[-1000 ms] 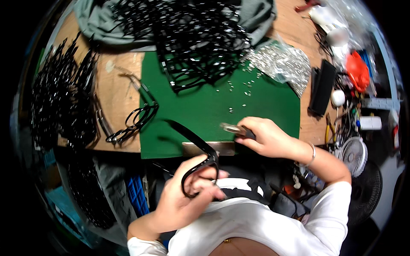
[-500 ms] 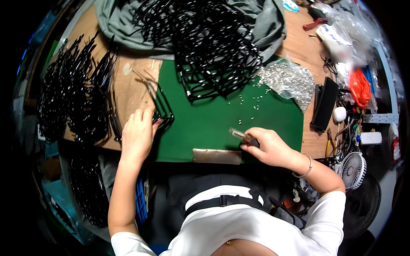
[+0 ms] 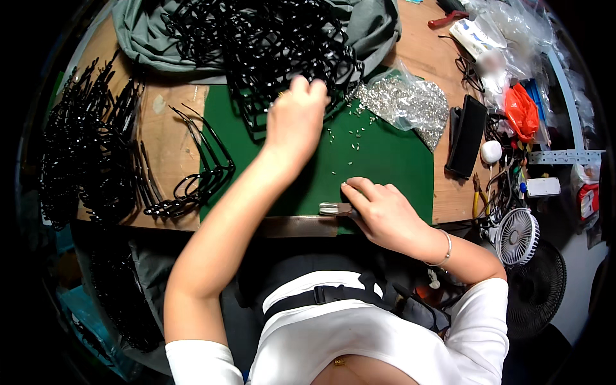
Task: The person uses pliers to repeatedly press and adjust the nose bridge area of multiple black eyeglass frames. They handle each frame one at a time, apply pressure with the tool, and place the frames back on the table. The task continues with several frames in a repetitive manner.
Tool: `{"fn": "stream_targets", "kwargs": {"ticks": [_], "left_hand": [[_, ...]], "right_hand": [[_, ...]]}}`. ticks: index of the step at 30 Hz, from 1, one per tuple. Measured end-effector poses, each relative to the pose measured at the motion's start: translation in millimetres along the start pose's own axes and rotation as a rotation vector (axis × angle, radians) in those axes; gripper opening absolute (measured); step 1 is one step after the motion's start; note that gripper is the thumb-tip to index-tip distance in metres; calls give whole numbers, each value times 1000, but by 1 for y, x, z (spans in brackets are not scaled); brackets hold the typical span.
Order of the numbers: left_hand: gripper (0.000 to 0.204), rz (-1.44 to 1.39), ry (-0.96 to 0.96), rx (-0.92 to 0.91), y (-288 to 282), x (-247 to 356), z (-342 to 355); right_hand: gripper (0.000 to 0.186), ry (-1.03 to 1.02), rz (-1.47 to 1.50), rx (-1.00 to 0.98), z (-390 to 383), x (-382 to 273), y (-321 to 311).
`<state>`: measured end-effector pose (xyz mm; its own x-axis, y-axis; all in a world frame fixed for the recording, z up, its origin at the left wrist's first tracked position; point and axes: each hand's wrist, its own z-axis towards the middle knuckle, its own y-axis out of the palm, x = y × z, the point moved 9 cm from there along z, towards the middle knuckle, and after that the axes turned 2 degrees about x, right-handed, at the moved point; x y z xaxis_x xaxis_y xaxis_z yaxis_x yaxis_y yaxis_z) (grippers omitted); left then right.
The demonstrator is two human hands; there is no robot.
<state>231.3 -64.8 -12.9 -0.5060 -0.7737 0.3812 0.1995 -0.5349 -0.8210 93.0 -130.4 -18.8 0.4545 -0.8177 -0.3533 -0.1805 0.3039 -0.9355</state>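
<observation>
left hand [image 3: 296,122] shifted to glossy, tangled black frames [image 3: 276,45], grip unclear; right hand [image 3: 388,208] grips silver-tipped pliers [image 3: 343,210]

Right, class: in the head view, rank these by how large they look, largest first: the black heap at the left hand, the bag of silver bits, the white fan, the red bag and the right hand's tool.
1. Black heap
2. Bag of silver bits
3. White fan and red bag: too alike to rank
4. Tool, judged by its visible part
</observation>
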Motion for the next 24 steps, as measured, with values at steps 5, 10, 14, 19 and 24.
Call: {"fn": "stream_targets", "kwargs": {"ticks": [5, 10, 14, 19, 24], "left_hand": [[24, -1041, -261, 34, -47, -3, 38], [27, -1804, -567, -259, -87, 37, -6], [53, -1499, -597, -99, -119, 24, -79], [82, -1355, -631, -162, -76, 27, -134], [87, -1396, -441, -157, -71, 42, -128]], "right_hand": [[22, 142, 183, 30, 2, 21, -30], [16, 230, 272, 51, 17, 55, 7], [15, 226, 271, 69, 19, 51, 11], [18, 176, 120, -6, 26, 40, 15], [14, 295, 476, 42, 20, 33, -10]]}}
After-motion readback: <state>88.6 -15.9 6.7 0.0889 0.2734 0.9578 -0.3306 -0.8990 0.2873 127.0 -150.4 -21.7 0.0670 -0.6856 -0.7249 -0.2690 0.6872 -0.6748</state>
